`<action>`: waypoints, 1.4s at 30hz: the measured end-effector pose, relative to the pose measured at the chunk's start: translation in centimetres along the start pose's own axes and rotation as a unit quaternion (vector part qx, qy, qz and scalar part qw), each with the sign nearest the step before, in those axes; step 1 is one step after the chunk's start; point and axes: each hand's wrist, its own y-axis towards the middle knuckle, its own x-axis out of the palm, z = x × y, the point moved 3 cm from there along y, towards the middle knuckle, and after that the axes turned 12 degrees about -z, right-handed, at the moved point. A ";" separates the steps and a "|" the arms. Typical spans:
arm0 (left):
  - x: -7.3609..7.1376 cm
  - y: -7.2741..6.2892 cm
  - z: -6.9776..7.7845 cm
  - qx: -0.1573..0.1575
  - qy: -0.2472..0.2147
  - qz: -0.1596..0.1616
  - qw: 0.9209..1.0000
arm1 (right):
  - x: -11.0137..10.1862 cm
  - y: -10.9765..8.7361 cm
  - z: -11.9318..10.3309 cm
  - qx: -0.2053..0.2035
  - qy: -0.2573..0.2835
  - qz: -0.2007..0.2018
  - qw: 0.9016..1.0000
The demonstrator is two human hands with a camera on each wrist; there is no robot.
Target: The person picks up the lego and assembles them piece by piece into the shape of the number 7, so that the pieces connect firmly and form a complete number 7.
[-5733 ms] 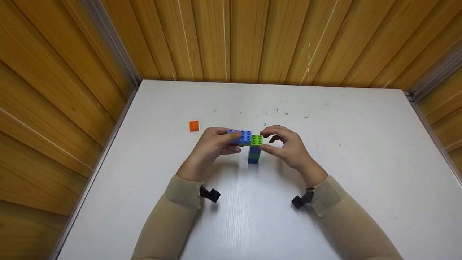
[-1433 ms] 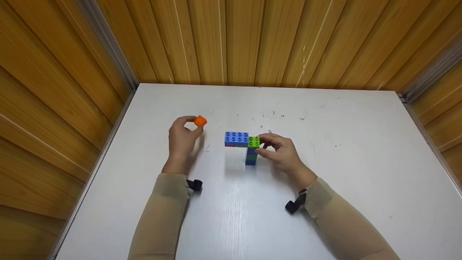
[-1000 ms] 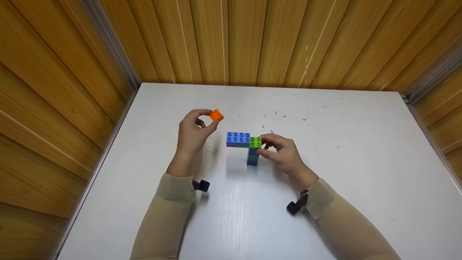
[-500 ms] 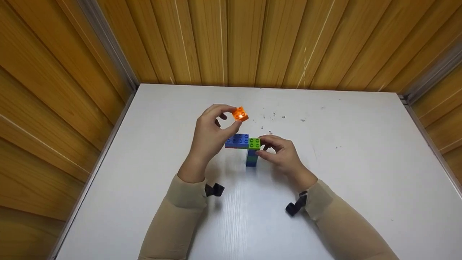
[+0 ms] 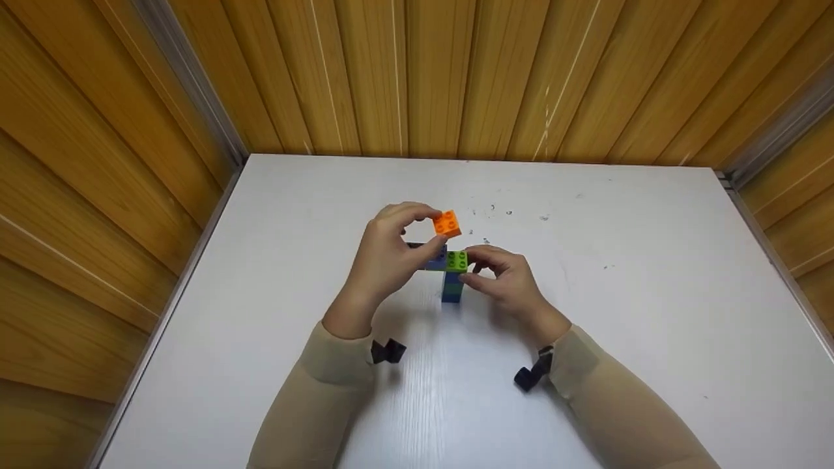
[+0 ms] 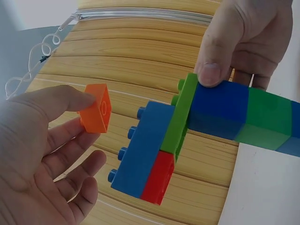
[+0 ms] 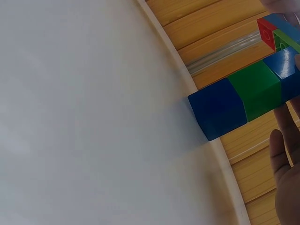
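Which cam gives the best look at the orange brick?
Left wrist: the orange brick is large and sharp, pinched by the left hand. Head view shows it small, studs up. The right wrist view does not show it.

Glossy plastic bricks [image 5: 452, 268]; smooth white table [image 5: 651, 312]; wood-panel walls [image 5: 456, 71].

Orange brick [image 5: 447, 223] above upright block tower [image 5: 451, 277]

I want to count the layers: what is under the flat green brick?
Under the flat green brick stands a column of blue and green blocks; a red brick sits beside. The column's foot is outside this view.
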 end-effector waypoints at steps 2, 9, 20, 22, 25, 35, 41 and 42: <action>0.2 0.1 -0.1 -0.001 0.004 -0.008 1.000 | -0.1 0.0 0.0 -0.004 0.000 0.000 1.000; 1.1 0.3 -0.2 0.006 0.027 -0.038 0.999 | -0.1 0.1 0.1 -0.023 0.004 0.000 1.000; 1.9 0.4 -0.3 0.040 0.055 -0.075 0.995 | -0.2 0.1 0.1 -0.038 0.003 -0.006 0.999; 2.1 0.4 -0.5 0.045 0.059 -0.082 0.994 | -0.2 0.1 0.1 -0.037 0.001 -0.005 0.999; 2.2 0.4 -0.6 0.048 0.057 -0.090 0.993 | -0.2 0.0 0.1 -0.036 -0.002 -0.007 0.999; 2.3 0.5 -0.9 0.053 0.064 -0.118 0.990 | -0.2 0.0 0.0 -0.050 -0.007 -0.009 0.999; 2.3 0.4 -1.0 0.051 0.061 -0.128 0.989 | -0.3 -0.1 -0.1 -0.041 -0.014 -0.006 0.999; 2.3 0.4 -1.0 0.051 0.061 -0.129 0.988 | -0.3 -0.1 -0.1 -0.039 -0.014 -0.005 0.999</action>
